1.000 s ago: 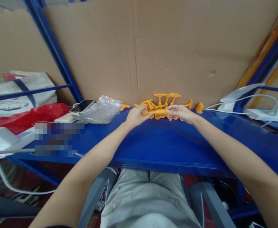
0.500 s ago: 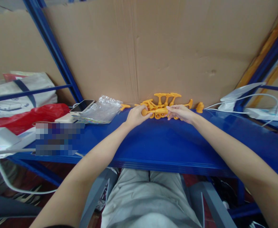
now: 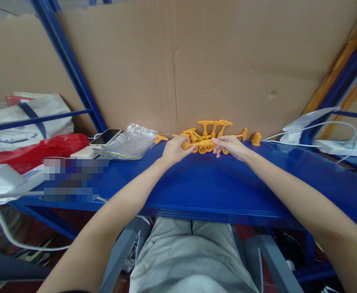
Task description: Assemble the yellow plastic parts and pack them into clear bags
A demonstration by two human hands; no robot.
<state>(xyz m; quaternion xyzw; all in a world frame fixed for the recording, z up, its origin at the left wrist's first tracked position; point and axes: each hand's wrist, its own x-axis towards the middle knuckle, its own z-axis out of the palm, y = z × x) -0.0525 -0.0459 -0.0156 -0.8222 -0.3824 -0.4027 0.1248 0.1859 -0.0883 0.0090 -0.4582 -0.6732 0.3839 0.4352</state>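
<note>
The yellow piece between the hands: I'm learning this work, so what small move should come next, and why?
Perhaps a gentle twist by the right hand while the left hand steadies the yellow piece: they hold its opposite ends, though I cannot tell whether it comes apart.

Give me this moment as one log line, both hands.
left hand: holds yellow part, one end | right hand: holds its other end | behind: yellow T-shaped pieces | surface: blue table

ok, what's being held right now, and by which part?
An orange piece, held near both ends: left grip at the rounded end, right grip at the opposite end.
</note>
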